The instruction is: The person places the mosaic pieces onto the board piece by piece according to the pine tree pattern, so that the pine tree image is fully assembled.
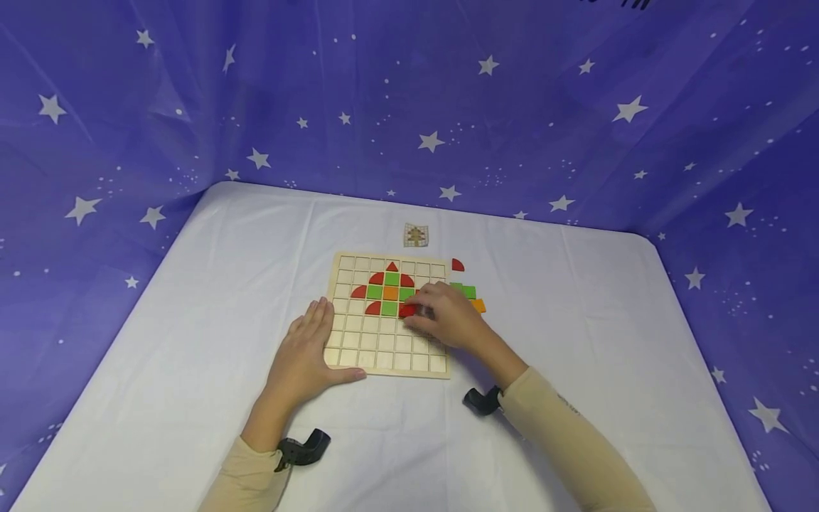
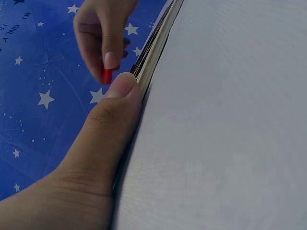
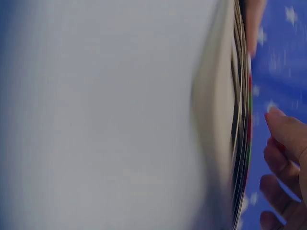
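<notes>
A wooden grid board (image 1: 385, 342) lies on the table, with red, green and orange tiles set in its upper squares. My left hand (image 1: 303, 359) rests along the board's left side, fingers straight, thumb (image 2: 103, 115) stretched along the near edge. Over the right part of the tile pattern, my right hand (image 1: 451, 316) pinches a small red tile (image 2: 107, 76) between thumb and fingertips. Its full outline is hidden by the fingers. Beside it in the pattern sit a green square tile (image 1: 389, 308) and a red quarter-round tile (image 1: 374, 308).
A small picture card (image 1: 416, 235) lies beyond the board. To the board's right are a loose red quarter-round tile (image 1: 457, 265), green tiles (image 1: 469, 291) and an orange tile (image 1: 479, 306), partly behind the right hand. A starry blue curtain (image 1: 358, 85) surrounds the white-covered table (image 1: 576, 341).
</notes>
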A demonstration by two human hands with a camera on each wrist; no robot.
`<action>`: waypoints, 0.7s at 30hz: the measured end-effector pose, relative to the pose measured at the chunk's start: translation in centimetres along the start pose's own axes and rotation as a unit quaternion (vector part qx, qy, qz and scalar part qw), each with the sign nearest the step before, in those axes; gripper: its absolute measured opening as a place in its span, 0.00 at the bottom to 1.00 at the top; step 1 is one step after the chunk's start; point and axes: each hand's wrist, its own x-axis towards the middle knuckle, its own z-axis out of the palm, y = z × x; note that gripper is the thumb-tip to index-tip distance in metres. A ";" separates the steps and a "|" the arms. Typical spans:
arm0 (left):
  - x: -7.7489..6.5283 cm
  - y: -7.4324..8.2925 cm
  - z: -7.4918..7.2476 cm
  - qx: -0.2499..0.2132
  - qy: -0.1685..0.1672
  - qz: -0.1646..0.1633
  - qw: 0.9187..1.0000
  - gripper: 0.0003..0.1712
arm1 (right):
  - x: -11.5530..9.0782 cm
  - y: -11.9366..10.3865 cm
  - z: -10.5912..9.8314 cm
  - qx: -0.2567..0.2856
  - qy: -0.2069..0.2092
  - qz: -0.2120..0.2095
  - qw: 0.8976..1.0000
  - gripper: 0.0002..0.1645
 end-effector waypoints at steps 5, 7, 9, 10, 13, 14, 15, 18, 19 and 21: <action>0.0 -0.1 0.0 0.002 0.002 0.003 1.000 0.81 | 0.4 -3.7 1.4 -0.012 -0.024 -0.033 0.999 0.20; 0.1 -0.1 0.0 0.004 0.004 0.004 1.000 0.81 | 0.6 -4.6 2.1 -0.013 -0.029 -0.041 0.999 0.21; 0.1 -0.1 -0.1 0.005 0.004 0.005 1.000 0.81 | 0.9 -5.2 2.7 -0.018 -0.029 -0.050 0.998 0.21; 0.1 -0.1 -0.1 0.005 0.004 0.005 1.000 0.81 | 1.1 -5.4 3.0 -0.022 -0.027 -0.055 0.998 0.21; 0.0 -0.1 -0.1 0.006 0.003 0.008 1.000 0.81 | 1.6 -5.7 3.8 -0.031 -0.023 -0.070 0.997 0.19; 0.0 -0.1 -0.1 0.006 0.003 0.008 1.000 0.81 | 1.8 -5.8 4.0 -0.034 -0.022 -0.074 0.996 0.18; 0.0 -0.1 -0.1 0.006 0.004 0.009 1.000 0.81 | 1.9 -5.9 4.2 -0.034 -0.022 -0.077 0.996 0.18; 0.0 -0.1 -0.2 0.006 0.005 0.011 1.000 0.81 | 2.2 -6.1 4.6 -0.033 -0.020 -0.076 0.996 0.17; 0.0 -0.1 -0.2 0.005 0.006 0.012 1.000 0.80 | 2.3 -6.1 4.8 -0.033 -0.019 -0.074 0.997 0.17; 0.0 -0.1 -0.2 0.004 0.006 0.012 1.000 0.80 | 2.3 -6.2 5.0 -0.031 -0.018 -0.068 0.997 0.18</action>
